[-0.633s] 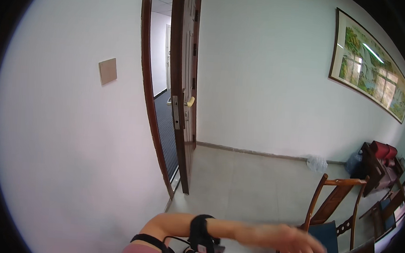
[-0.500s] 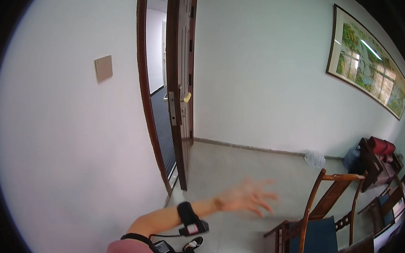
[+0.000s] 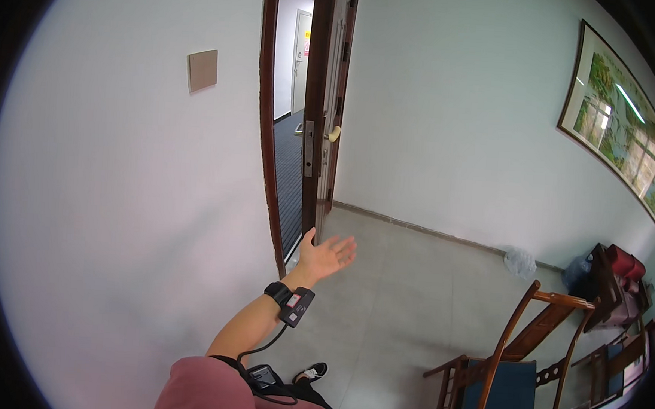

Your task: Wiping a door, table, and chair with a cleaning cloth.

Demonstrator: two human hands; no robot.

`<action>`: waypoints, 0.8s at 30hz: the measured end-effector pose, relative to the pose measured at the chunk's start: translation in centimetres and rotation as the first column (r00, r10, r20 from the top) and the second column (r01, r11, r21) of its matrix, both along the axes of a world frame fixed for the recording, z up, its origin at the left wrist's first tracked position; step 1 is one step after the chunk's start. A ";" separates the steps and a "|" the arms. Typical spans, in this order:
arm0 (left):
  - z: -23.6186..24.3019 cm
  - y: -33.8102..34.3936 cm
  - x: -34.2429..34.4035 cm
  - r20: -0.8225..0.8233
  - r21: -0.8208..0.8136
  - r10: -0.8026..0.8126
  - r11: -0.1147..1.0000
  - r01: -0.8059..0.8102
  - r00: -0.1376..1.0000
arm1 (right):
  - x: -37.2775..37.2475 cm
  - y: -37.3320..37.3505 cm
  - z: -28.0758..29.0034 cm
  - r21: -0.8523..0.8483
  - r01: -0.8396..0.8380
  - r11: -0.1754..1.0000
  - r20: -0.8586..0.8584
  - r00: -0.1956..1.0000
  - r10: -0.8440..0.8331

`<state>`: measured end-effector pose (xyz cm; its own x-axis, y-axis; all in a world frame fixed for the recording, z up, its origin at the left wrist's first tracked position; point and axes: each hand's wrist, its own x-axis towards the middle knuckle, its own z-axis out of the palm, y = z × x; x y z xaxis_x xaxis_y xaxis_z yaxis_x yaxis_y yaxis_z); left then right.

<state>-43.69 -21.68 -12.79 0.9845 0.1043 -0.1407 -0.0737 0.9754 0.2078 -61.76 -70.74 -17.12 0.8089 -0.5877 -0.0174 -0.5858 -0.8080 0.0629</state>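
Note:
My left hand (image 3: pixel 324 255) is stretched forward with fingers spread and nothing held, palm in view, just in front of the lower part of an open dark wooden door (image 3: pixel 318 69). The door has a metal lock plate (image 3: pixel 308 149) on its edge and a pale handle (image 3: pixel 334 134) above my hand. A black strapped device (image 3: pixel 296 307) with a cable sits on my forearm. Through the doorway a dark carpeted corridor (image 3: pixel 287 187) shows, with a white door (image 3: pixel 300 75) beyond. My right hand is out of view.
A white wall (image 3: pixel 103 191) with a beige square plate (image 3: pixel 202 70) is at left. At right stand wooden chairs (image 3: pixel 497 391) and low furniture with red cushions (image 3: pixel 623 267). A plastic bag (image 3: pixel 520 263) lies by the baseboard. A framed landscape (image 3: pixel 614 117) hangs above. My shoe (image 3: pixel 310 372) shows below.
My left hand has swung leftward and up from over the chair toward the doorway, fingers still apart. The door and handle now sit further right in the picture as the view has shifted.

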 end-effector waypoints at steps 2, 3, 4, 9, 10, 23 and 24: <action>0.2 0.2 0.0 0.007 -0.005 0.011 1.000 -0.011 1.000 | 0.1 -0.3 -0.6 -0.004 0.012 1.000 0.019 1.000 -0.011; 0.2 0.2 0.0 0.007 0.007 0.015 1.000 -0.015 1.000 | 0.2 -0.3 -0.7 0.000 0.013 1.000 0.023 1.000 -0.013; 0.3 0.1 0.0 0.007 0.018 0.019 1.000 -0.019 1.000 | 0.1 -0.3 -0.5 0.007 0.015 1.000 0.022 1.000 -0.015; 0.5 -0.3 0.2 0.018 0.016 0.016 1.000 -0.016 1.000 | -0.2 0.6 2.0 0.046 0.020 0.999 -0.001 1.000 -0.020; 0.6 -0.4 0.2 0.021 0.004 0.023 1.000 -0.023 1.000 | -0.4 0.9 2.1 0.042 0.027 0.999 0.001 1.000 -0.027; -2.6 1.5 1.5 0.031 0.023 0.072 0.997 -0.073 0.997 | -0.1 -1.7 -4.4 0.179 0.166 0.970 -0.072 0.985 -0.155; -2.5 1.5 1.4 0.017 -0.003 0.078 0.997 -0.078 0.997 | -0.1 -2.3 -5.9 0.133 0.179 0.975 0.018 0.983 -0.183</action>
<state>-42.32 -20.16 -15.33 0.9757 0.1803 -0.1243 -0.1528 0.9671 0.2033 -61.85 -73.01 -23.06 0.6904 -0.7189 -0.0808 -0.7233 -0.6883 -0.0561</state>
